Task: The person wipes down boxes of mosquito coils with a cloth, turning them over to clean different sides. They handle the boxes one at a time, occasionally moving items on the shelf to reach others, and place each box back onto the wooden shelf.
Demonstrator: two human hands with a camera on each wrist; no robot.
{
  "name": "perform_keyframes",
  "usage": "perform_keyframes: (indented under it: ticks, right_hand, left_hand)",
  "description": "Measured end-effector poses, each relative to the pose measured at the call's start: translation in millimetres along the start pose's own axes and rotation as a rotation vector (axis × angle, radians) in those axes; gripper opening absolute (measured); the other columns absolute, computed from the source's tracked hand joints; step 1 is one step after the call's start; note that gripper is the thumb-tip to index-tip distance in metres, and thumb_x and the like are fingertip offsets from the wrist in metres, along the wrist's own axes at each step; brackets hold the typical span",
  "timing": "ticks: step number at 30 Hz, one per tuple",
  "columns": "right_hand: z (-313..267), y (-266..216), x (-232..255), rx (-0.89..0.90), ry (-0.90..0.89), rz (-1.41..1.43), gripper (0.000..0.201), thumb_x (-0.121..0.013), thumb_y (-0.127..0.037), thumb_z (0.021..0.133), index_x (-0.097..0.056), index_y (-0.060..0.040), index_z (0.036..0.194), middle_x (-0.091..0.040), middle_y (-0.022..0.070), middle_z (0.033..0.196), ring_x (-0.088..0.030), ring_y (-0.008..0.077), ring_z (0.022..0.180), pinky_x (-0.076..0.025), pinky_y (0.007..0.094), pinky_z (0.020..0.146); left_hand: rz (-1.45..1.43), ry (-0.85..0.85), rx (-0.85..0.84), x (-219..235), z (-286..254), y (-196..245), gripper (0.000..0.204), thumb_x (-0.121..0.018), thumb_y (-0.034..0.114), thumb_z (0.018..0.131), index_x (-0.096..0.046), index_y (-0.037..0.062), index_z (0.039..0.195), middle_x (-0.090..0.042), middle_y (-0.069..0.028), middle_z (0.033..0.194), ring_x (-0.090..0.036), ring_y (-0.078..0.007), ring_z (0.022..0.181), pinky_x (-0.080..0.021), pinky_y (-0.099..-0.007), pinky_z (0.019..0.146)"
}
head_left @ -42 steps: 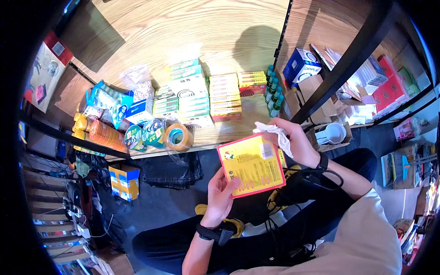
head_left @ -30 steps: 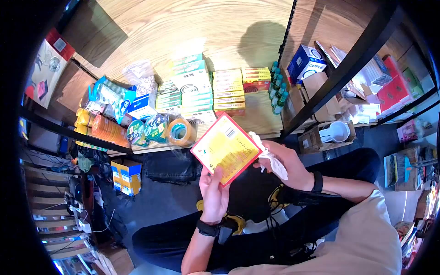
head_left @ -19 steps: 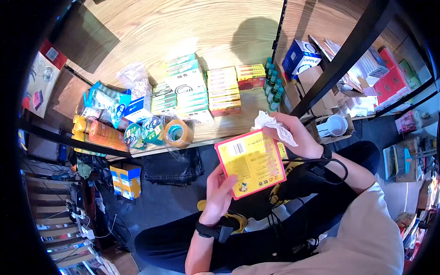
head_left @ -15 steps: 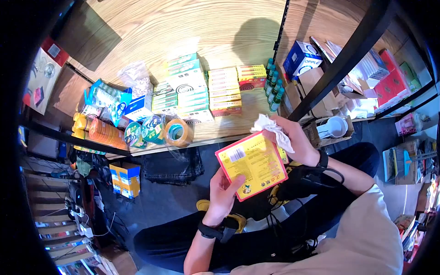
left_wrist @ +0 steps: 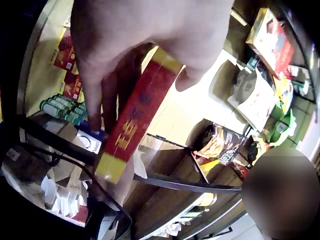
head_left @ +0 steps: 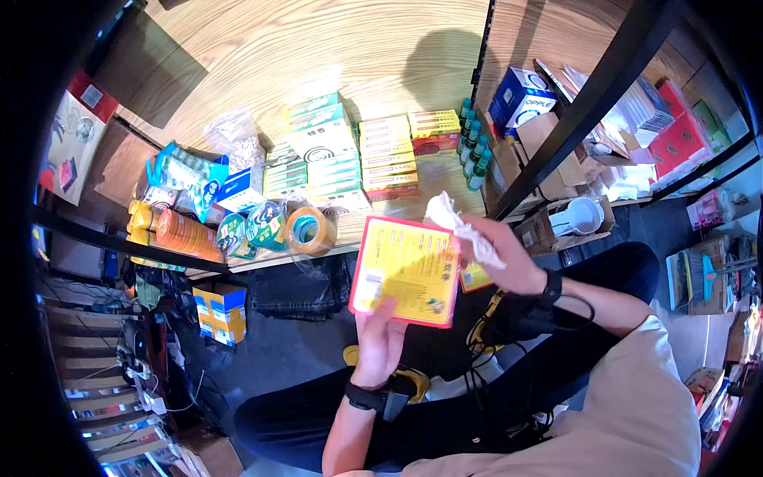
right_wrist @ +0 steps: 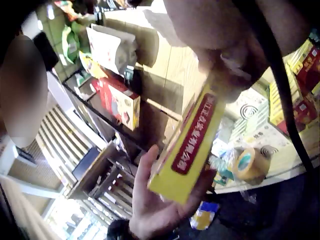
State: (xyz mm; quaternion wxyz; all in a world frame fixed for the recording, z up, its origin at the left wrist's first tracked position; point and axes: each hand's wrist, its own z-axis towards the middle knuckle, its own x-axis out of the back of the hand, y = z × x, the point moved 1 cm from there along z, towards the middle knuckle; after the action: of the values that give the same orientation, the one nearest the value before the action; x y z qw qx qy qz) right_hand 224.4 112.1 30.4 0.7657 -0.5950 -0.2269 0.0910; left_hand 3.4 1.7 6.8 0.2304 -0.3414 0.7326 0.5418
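A flat yellow box with a red border (head_left: 409, 266) is held up in front of the shelf, its printed face toward the head camera. The left hand (head_left: 380, 342) grips its lower left part, thumb on the face and fingers beneath. At the box's right edge, the right hand (head_left: 509, 258) pinches a crumpled white tissue (head_left: 465, 226). The left wrist view shows the box's red side (left_wrist: 140, 107) below the left hand (left_wrist: 150, 30). In the right wrist view the yellow side (right_wrist: 192, 142) bears a red label, with the left hand (right_wrist: 155, 210) under it.
Stacked yellow boxes (head_left: 389, 159), green and white boxes (head_left: 327, 163), green bottles (head_left: 476, 163) and tape rolls (head_left: 308, 230) stand on the wooden shelf. A black post (head_left: 588, 107) slants at the right. Another yellow box (head_left: 475, 276) shows partly below the right hand.
The left hand has moved the box slightly left and turned it, so its barcode now lies at the lower left. The right hand with the tissue has also shifted a little left.
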Motion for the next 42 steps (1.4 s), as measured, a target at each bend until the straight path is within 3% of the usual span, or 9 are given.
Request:
perform_keyframes:
  ticks: [7,11,17,19,21,31,33,39,42]
  right_hand:
    - [17.2,-23.6,18.3,-0.22,0.035,0.145,0.018,-0.069,-0.019,0.1,-0.061,-0.0027,0.102,-0.06,-0.0021,0.08,-0.055,0.0039,0.072,-0.047,0.0249,0.061]
    - [-4.0,-2.8,-1.9,-0.087,0.178,-0.06,0.023,-0.065,-0.018,0.102,-0.062,-0.0003,0.116,-0.066,0.0035,0.085,-0.059,0.0071,0.077,-0.05,0.0264,0.067]
    - [-32.9,-7.7,-40.6,-0.076,-0.058,0.022,0.04,-0.061,-0.008,0.103,-0.049,0.0009,0.14,-0.065,0.0092,0.113,-0.066,0.0126,0.09,-0.056,0.0299,0.081]
    - [-32.8,-10.5,-42.0,-0.149,0.029,0.251,0.041,-0.062,-0.01,0.102,-0.048,0.0007,0.139,-0.066,0.0087,0.11,-0.067,0.0124,0.091,-0.055,0.0283,0.079]
    - [-30.3,3.4,-28.7,-0.087,0.091,-0.061,0.038,-0.065,-0.019,0.102,-0.053,0.0002,0.132,-0.065,0.0041,0.103,-0.062,0.0092,0.087,-0.052,0.0258,0.076]
    - [17.8,-16.6,25.2,-0.194,-0.073,0.146,0.031,-0.061,-0.033,0.105,-0.061,-0.0027,0.112,-0.06,-0.0046,0.089,-0.053,0.0022,0.08,-0.045,0.0229,0.065]
    - [15.4,-16.0,22.1,-0.191,-0.084,0.187,0.03,-0.064,-0.031,0.104,-0.061,-0.0014,0.109,-0.06,-0.0034,0.087,-0.054,0.0036,0.08,-0.046,0.024,0.067]
    - [-5.4,-9.5,-7.7,0.029,0.029,-0.04,0.036,-0.067,-0.008,0.099,-0.059,-0.0003,0.133,-0.067,0.0094,0.093,-0.06,0.0079,0.085,-0.051,0.0272,0.076]
    - [-13.1,-17.7,-10.9,0.003,-0.094,-0.21,0.049,-0.073,-0.003,0.091,-0.055,0.0003,0.137,-0.068,0.0169,0.118,-0.068,0.0222,0.104,-0.053,0.0325,0.088]
  left_hand:
    - [0.293,-0.176,0.117,1.1,6.6,11.5,0.037,-0.054,0.011,0.104,-0.049,-0.0012,0.139,-0.063,-0.0167,0.133,-0.066,-0.0271,0.117,-0.059,-0.042,0.096]
    - [0.114,-0.069,0.068,-9.2,2.8,-4.3,0.039,-0.054,0.014,0.106,-0.047,-0.0035,0.139,-0.062,-0.0186,0.134,-0.066,-0.0293,0.118,-0.059,-0.0419,0.097]
    - [0.06,0.077,-0.047,11.4,8.6,-4.3,0.04,-0.057,0.015,0.105,-0.048,-0.0003,0.141,-0.059,-0.0154,0.139,-0.059,-0.0256,0.128,-0.048,-0.0426,0.11]
    - [0.059,0.081,-0.041,7.2,3.3,-11.0,0.035,-0.057,0.01,0.105,-0.051,0.0005,0.138,-0.061,-0.0132,0.137,-0.061,-0.0214,0.125,-0.049,-0.0379,0.106]
    - [0.179,0.03,-0.044,2.2,-2.3,-19.1,0.035,-0.057,0.009,0.104,-0.051,0.0008,0.138,-0.062,-0.0119,0.136,-0.061,-0.0205,0.124,-0.05,-0.0376,0.105]
    - [0.082,-0.06,-0.02,-3.6,15.7,31.3,0.05,-0.059,0.019,0.104,-0.041,0.0026,0.148,-0.059,-0.0156,0.137,-0.059,-0.0238,0.125,-0.051,-0.0394,0.105]
    - [0.435,-0.145,0.106,-0.9,13.2,21.0,0.05,-0.064,0.01,0.101,-0.044,0.0031,0.146,-0.064,-0.0132,0.13,-0.065,-0.0203,0.116,-0.056,-0.0352,0.097]
    - [0.223,0.007,0.07,13.1,15.2,-6.1,0.039,-0.065,0.008,0.1,-0.053,0.0027,0.136,-0.067,-0.0088,0.125,-0.067,-0.0187,0.113,-0.057,-0.0339,0.095]
    - [0.068,0.108,0.028,22.7,18.9,-5.4,0.038,-0.058,0.011,0.104,-0.047,0.0043,0.14,-0.064,-0.011,0.131,-0.062,-0.0202,0.122,-0.052,-0.0382,0.104]
